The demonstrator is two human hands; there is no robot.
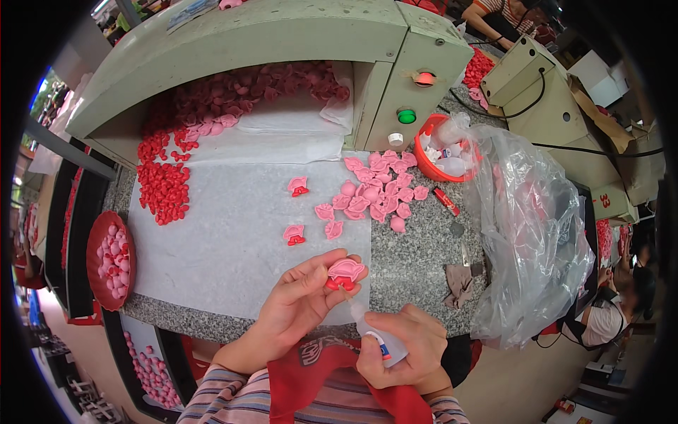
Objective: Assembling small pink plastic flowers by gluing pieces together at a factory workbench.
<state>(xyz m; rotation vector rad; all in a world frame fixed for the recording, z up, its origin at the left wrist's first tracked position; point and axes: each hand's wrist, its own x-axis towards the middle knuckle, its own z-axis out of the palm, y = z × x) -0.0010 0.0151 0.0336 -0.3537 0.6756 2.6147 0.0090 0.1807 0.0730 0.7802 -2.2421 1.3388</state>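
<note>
My left hand (288, 311) is closed at the fingertips on a pink moulded piece (345, 269) with a glossy red piece (342, 283) at its lower edge. My right hand (417, 346) grips a small white squeeze bottle (379, 336), its thin nozzle pointing up at the red piece. Whether the tip touches it is too small to tell. Beyond my hands, two pink-and-red pairs (297, 186) lie on a white sheet (233, 261). To their right spreads a loose group of pink pieces (374, 191). A heap of small red pieces (162, 191) is at the left.
A pale green machine (268, 42) with an arched opening stands at the back, pink and red pieces inside. An orange-red basket (441, 175) of bottles and a clear plastic bag (530, 240) are on the right. A red bowl (95, 275) sits left. People work nearby.
</note>
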